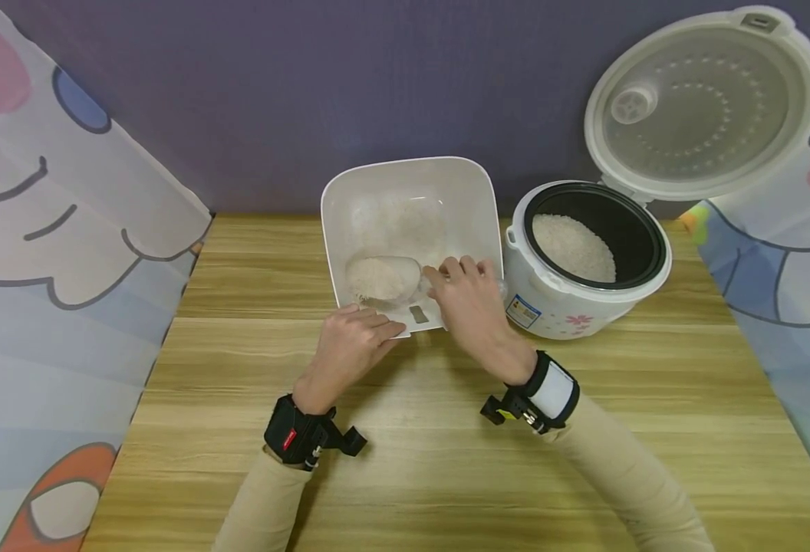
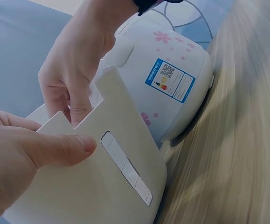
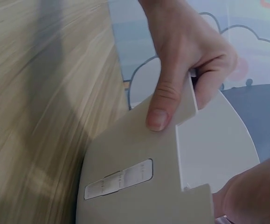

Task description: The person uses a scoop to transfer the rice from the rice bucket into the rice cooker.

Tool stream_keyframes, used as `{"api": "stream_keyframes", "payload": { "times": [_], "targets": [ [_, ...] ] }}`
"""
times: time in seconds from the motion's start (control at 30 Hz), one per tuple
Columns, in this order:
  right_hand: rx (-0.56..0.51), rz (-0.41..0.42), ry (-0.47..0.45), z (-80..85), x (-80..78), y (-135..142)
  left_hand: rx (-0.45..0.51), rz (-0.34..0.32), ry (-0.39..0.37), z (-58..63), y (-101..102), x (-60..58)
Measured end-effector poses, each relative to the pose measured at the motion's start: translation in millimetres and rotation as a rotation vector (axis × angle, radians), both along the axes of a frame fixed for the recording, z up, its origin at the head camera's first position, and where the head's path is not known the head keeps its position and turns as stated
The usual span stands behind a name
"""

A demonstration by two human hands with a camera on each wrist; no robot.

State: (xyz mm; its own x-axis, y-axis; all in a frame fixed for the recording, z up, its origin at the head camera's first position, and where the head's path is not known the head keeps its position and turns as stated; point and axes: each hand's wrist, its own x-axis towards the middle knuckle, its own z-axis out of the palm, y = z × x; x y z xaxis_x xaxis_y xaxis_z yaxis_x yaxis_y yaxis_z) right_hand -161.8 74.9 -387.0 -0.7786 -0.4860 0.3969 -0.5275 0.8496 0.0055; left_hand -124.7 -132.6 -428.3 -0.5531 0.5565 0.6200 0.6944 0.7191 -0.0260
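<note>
A white rice bin (image 1: 410,184) stands on the table with its near wall toward me. My left hand (image 1: 351,346) grips that wall's rim, the thumb (image 2: 67,148) lying flat outside and the fingers inside. My right hand (image 1: 470,307) reaches into the bin and holds a clear scoop (image 1: 405,270) by its handle, which the fingers mostly hide. Rice (image 1: 375,280) lies in the scoop's bowl, low at the bin's near left. In the right wrist view the right hand (image 3: 258,196) is only partly visible.
Right beside the bin stands a white rice cooker (image 1: 550,307) with its lid (image 1: 702,115) raised. White rice (image 1: 574,247) lies in its dark inner pot (image 1: 633,241). A purple-grey wall (image 1: 253,100) rises behind the wooden table (image 1: 412,460).
</note>
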Motion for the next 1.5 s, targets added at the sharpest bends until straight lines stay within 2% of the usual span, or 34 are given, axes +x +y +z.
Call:
{"api": "stream_keyframes", "payload": {
  "times": [0.33, 0.97, 1.3, 1.5],
  "targets": [
    [-0.116, -0.012, -0.052, 7.3, 3.2, 4, -0.02, 0.017, -0.008, 1.0, 0, 1.1],
    [-0.172, -0.039, -0.002, 28.4, 9.4, 12, -0.038, 0.014, -0.014, 3.2, -2, 2.4],
    [-0.18, -0.054, 0.044, 44.5, 12.7, 34, -0.032, 0.009, -0.034, 2.4, -2, 2.6],
    [-0.182, -0.046, 0.056, 52.1, 19.8, 54, -0.03, 0.005, -0.035, 2.9, -2, 2.9]
  ]
}}
